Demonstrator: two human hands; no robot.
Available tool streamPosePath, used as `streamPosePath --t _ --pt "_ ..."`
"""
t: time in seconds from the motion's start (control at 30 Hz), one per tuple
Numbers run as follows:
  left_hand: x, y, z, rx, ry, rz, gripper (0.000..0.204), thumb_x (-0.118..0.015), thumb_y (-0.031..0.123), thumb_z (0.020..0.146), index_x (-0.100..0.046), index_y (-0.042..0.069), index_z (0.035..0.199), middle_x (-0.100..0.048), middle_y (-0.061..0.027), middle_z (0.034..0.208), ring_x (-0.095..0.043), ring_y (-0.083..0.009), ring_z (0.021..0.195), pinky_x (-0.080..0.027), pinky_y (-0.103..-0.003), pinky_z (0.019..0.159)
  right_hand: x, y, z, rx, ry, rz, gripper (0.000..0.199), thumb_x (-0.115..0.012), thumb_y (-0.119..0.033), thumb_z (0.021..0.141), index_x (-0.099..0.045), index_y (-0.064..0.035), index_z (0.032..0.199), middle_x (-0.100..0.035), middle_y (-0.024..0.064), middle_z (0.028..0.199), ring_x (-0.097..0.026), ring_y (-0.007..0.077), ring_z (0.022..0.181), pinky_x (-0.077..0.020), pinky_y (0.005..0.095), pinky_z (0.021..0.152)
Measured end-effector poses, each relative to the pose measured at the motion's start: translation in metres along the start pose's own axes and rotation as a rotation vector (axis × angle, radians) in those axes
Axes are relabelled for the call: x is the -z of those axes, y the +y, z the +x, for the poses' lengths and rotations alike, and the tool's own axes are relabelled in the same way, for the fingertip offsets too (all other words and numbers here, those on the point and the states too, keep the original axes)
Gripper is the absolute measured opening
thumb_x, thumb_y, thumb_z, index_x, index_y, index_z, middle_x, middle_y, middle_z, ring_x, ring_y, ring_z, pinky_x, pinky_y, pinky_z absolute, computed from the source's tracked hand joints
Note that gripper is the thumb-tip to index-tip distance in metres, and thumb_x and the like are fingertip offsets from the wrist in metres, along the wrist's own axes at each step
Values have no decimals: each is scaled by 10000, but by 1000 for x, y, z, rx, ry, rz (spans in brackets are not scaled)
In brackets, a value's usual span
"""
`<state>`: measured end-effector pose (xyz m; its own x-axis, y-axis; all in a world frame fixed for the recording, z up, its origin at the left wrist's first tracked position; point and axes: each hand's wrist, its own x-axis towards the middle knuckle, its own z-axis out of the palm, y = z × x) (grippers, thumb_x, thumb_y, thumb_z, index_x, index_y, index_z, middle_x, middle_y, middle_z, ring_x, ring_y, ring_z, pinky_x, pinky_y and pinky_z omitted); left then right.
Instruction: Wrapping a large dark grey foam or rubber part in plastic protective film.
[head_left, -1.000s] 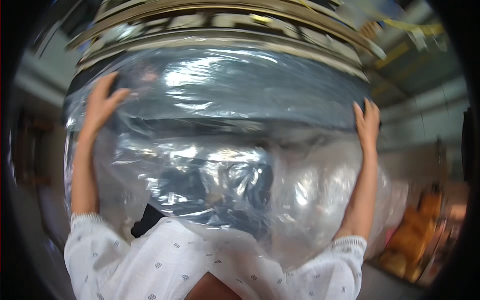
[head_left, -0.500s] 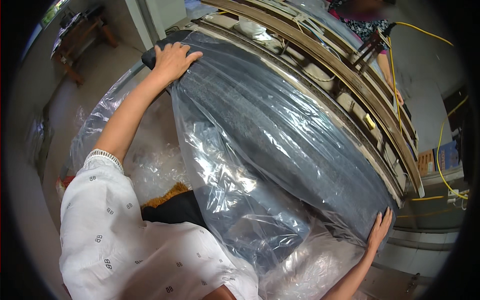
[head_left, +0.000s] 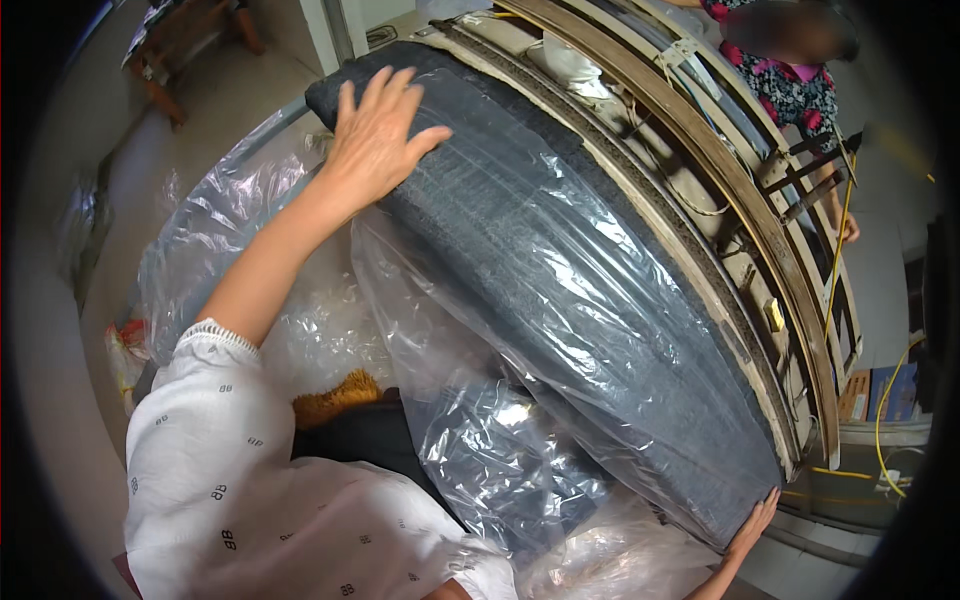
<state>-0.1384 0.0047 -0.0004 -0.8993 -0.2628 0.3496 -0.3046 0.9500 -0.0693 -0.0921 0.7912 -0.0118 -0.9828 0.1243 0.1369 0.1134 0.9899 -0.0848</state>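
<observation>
A sheet of clear plastic film [head_left: 590, 270] lies over a long dark grey fabric-like surface [head_left: 450, 190] that runs from upper left to lower right. Over the far left end, my left hand [head_left: 378, 140] is spread with its fingers apart, on or just above the film; contact is unclear. At the opposite end, my right hand [head_left: 752, 525] rests along the edge with its fingers stretched out, partly out of sight. Loose, crumpled film [head_left: 500, 450] hangs down the near side towards my lap. Neither hand is closed on anything.
Just beyond the grey surface runs a long wooden and metal frame [head_left: 700, 150] with cables and a white bag inside. A person in a floral top [head_left: 790, 90] stands behind it. More film [head_left: 230, 230] lies at left. A yellow cable [head_left: 880, 390] hangs at right.
My left hand has lifted its fingers and spread them wider. The film at the far left end has drawn back, baring the grey corner. The view has shifted, showing more of the other person.
</observation>
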Motion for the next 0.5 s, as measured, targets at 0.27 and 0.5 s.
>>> streamPosePath --t 0.27,0.5 --pt "-38 7 20 -28 17 -244 572 -413 493 878 -388 131 1320 -324 -85 1396 -209 -328 1317 -138 -585 1029 6 -8 15 -306 -34 -73 530 -262 -378 949 -328 -35 1347 -300 162 1395 -328 306 1255 -229 377 1042" --pt "-36 7 23 -76 434 -555 412 -517 325 861 -492 62 1177 -468 -123 1243 -388 -302 1194 -268 -446 981 26 -247 7 416 27 335 525 -290 -369 936 -415 4 1284 -348 184 1366 -325 313 1267 -212 412 1043"
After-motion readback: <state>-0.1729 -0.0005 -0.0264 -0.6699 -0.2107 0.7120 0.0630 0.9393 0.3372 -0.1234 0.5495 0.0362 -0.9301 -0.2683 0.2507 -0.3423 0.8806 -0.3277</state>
